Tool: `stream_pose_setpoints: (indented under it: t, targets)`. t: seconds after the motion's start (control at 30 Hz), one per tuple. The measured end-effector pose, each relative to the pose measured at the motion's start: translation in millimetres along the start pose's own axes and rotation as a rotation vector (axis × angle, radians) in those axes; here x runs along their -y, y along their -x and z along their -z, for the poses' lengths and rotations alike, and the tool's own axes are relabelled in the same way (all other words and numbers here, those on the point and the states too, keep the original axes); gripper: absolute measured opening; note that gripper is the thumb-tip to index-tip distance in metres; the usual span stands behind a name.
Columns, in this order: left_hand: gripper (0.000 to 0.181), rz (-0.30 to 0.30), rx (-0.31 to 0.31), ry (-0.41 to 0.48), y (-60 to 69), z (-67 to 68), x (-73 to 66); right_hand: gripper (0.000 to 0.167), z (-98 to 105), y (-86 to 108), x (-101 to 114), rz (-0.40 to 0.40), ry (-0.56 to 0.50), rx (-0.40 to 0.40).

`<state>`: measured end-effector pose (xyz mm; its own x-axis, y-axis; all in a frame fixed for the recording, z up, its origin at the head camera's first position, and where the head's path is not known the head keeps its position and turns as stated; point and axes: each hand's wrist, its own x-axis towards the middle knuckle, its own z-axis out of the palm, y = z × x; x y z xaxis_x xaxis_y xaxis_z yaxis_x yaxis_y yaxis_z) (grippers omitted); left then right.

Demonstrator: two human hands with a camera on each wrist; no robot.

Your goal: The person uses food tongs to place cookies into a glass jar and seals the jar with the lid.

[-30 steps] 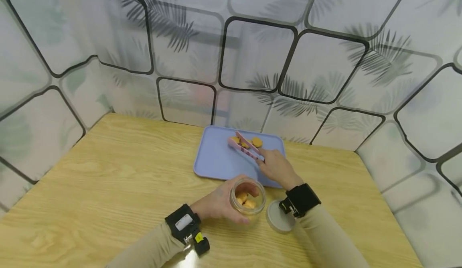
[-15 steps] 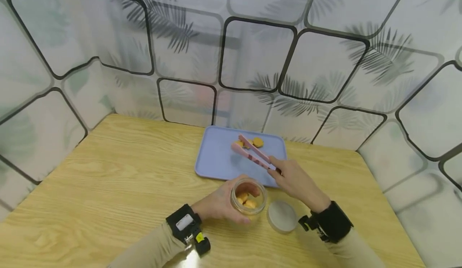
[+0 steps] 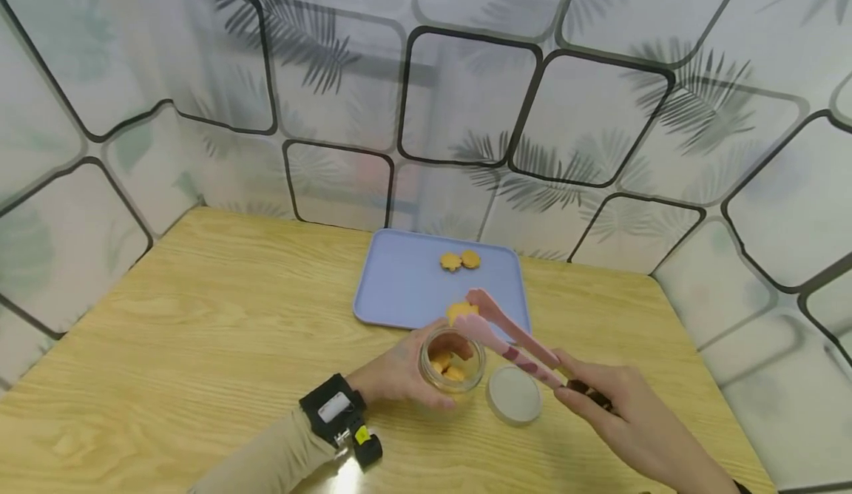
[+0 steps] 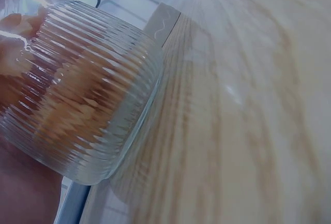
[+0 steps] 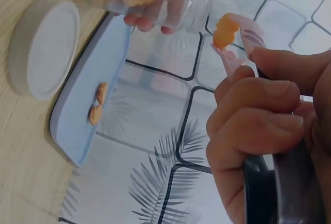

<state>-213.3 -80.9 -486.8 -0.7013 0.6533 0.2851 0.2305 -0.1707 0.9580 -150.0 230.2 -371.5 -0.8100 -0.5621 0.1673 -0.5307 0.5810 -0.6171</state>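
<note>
- Fingers of the right hand (image 3: 622,405) grip the pink tongs (image 3: 512,329), whose tips pinch a cookie (image 3: 459,310).
- That cookie hangs just beyond the open mouth of the jar (image 3: 472,368), on the tray side, apart from the rim.
- Tongs slant lengthwise from the right hand, leftward and away.
- Left hand (image 3: 406,372), nearer the mouth, curls round the jar beside the near edge of the tray (image 3: 399,279).
- Two more cookies (image 3: 450,262) lie near the tray's far edge.
</note>
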Motion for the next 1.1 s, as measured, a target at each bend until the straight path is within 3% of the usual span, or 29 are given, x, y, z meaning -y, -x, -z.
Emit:
stream_pose_setpoints:
  t: [0.07,0.13,0.23,0.3,0.57,1.1]
  targets:
    - [0.092,0.048,-0.012,-0.009,2.0,1.1,-1.3,0.043,-2,6.8,0,0.062,0.003,-0.003]
    - [0.093,0.059,-0.012,-0.014,2.4,2.1,-1.6,0.042,-4,9.6,-1,0.141,0.015,-0.013]
    - [0.088,0.043,-0.006,-0.022,1.6,2.7,-1.1,0.043,-8,9.7,-3,0.249,0.041,-0.032]
    - [0.083,0.012,0.002,-0.029,-0.1,2.7,-0.2,0.043,-9,9.8,-3,0.275,0.047,-0.033]
    - [0.078,0.017,0.017,-0.043,-1.6,1.4,-0.8,0.046,-11,15.0,-6,0.271,0.099,-0.035]
    - [0.074,-0.03,0.02,-0.01,-2.1,1.6,2.7,0.045,-12,19.5,-8,0.248,0.065,0.002]
